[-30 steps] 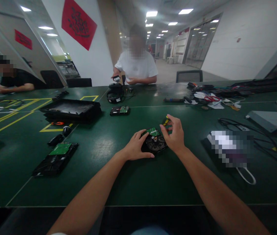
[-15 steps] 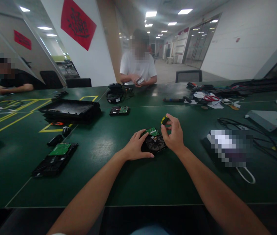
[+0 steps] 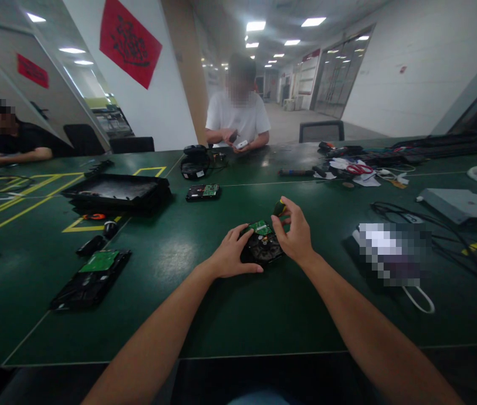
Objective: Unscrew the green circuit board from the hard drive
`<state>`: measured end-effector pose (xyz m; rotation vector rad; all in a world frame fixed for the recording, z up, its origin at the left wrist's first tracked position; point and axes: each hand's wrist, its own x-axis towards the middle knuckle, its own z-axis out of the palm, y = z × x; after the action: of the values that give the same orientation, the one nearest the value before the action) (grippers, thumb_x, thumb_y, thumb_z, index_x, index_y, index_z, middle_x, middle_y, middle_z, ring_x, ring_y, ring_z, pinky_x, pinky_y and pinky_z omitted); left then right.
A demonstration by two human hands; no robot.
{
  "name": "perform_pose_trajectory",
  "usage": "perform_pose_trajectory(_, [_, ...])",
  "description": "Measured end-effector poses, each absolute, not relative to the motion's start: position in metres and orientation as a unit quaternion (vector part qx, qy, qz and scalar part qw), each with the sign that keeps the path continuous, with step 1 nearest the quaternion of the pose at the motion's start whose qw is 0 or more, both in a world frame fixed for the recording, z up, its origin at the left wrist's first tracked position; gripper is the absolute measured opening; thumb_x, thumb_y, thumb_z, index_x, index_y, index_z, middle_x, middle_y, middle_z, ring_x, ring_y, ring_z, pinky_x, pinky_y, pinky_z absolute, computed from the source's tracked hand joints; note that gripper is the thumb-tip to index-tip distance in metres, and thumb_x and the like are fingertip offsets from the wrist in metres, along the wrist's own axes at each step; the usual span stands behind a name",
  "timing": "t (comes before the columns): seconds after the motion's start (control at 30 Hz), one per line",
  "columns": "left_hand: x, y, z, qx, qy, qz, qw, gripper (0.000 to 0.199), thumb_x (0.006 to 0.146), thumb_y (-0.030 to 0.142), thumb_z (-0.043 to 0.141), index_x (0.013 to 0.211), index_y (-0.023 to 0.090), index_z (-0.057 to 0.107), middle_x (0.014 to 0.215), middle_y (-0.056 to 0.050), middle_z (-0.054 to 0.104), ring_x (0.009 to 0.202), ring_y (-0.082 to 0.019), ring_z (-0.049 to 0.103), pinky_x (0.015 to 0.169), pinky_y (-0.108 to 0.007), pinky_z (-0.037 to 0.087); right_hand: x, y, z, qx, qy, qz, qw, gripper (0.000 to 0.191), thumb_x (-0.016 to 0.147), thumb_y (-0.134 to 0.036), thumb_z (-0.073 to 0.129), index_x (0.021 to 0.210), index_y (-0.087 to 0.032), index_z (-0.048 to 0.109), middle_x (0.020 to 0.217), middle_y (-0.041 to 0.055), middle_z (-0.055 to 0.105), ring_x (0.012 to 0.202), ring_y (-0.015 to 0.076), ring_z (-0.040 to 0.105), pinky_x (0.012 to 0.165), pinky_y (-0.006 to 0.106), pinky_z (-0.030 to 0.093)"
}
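A black hard drive (image 3: 262,252) with a green circuit board lies on the table in front of me. My left hand (image 3: 232,254) grips its left side, thumb along the near edge and fingers along the far part. My right hand (image 3: 295,230) is closed on the yellow and black handle of a screwdriver (image 3: 279,208), just above the drive's right side. The screwdriver's tip cannot be made out. Left of my arms lies another hard drive (image 3: 94,277), also with a green board. A third hard drive (image 3: 203,192) lies farther back.
Black plastic trays (image 3: 116,191) are stacked at left, near an orange-handled tool (image 3: 94,217). A grey metal box (image 3: 464,205), black cables (image 3: 466,241) and a blurred-out device (image 3: 390,253) lie at right. Across the green table (image 3: 238,329), a person (image 3: 238,115) handles a small white object.
My view has shifted slightly. The screwdriver handle stands turned a little differently in my right hand, and less yellow shows. My left hand stays on the hard drive.
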<state>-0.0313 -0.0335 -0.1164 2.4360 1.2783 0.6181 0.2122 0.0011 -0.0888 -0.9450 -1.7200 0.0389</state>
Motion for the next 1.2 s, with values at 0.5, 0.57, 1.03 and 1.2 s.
perform_pose_trajectory(0.5, [-0.0317,-0.0328,-0.1175,0.856,0.443,0.217,0.155,0.123,0.071,0.085,0.075,0.167,0.024,0.030,0.171,-0.018,0.025,0.157,-0.044,0.024,0.127,-0.062,0.028,0.2138,0.0005,-0.0867,-0.406,-0.726,0.003,0.556,0.053,0.102,-0.035,0.058,0.153,-0.029,0.044,0.135,0.0131,0.064,0.103,0.0254,0.071,0.084,0.045,0.067])
perform_pose_trajectory(0.57, [-0.0315,-0.0326,-0.1183,0.857,0.440,0.219,0.152,0.123,0.071,0.086,0.075,0.167,0.024,0.030,0.171,-0.018,0.025,0.157,-0.044,0.025,0.127,-0.062,0.028,0.2136,0.0010,-0.0873,-0.402,-0.723,0.007,0.562,0.052,0.103,-0.033,0.056,0.154,-0.029,0.043,0.140,0.0135,0.062,0.103,0.0249,0.072,0.086,0.045,0.067])
perform_pose_trajectory(1.03, [-0.0317,-0.0326,-0.1189,0.859,0.441,0.217,0.146,0.124,0.071,0.086,0.075,0.167,0.023,0.029,0.171,-0.019,0.025,0.157,-0.043,0.024,0.128,-0.062,0.028,0.2126,-0.0008,-0.0848,-0.404,-0.725,0.022,0.557,0.052,0.103,-0.034,0.057,0.154,-0.030,0.043,0.140,0.0113,0.067,0.105,0.0257,0.074,0.090,0.046,0.066])
perform_pose_trajectory(1.2, [-0.0317,-0.0327,-0.1182,0.861,0.443,0.210,0.140,0.124,0.072,0.087,0.073,0.168,0.022,0.029,0.171,-0.019,0.025,0.158,-0.043,0.024,0.128,-0.061,0.028,0.2131,0.0011,-0.0874,-0.407,-0.726,0.013,0.554,0.055,0.102,-0.037,0.061,0.153,-0.030,0.044,0.137,0.0120,0.066,0.102,0.0267,0.073,0.089,0.049,0.066])
